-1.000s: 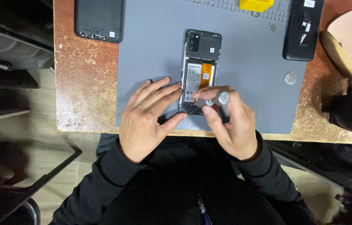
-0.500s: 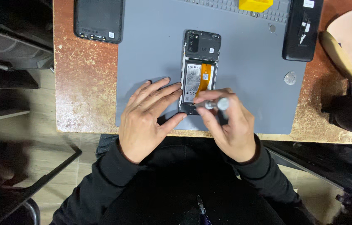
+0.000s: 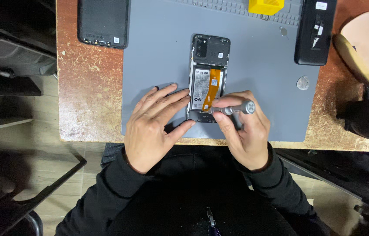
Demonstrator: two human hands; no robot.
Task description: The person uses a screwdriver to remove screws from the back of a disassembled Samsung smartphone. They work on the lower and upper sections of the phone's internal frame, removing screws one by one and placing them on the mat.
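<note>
An opened phone (image 3: 209, 65) lies back-side up on the grey work mat (image 3: 158, 52), showing its battery and an orange flex cable. My left hand (image 3: 156, 124) rests flat on the mat, fingertips pressing the phone's lower left edge. My right hand (image 3: 243, 131) grips a small silver screwdriver (image 3: 232, 109), its tip at the phone's lower end near the cable's bottom.
A black phone back cover (image 3: 103, 22) lies at the upper left on the brown table (image 3: 88, 87). Another dark phone (image 3: 315, 30) sits at the mat's upper right, a yellow block (image 3: 266, 5) at the top, a small round disc (image 3: 303, 83), and a pink dish (image 3: 365, 43) at far right.
The screwdriver has tilted from nearly upright to lying lower, pointing left at the phone's bottom. My left hand has stayed put.
</note>
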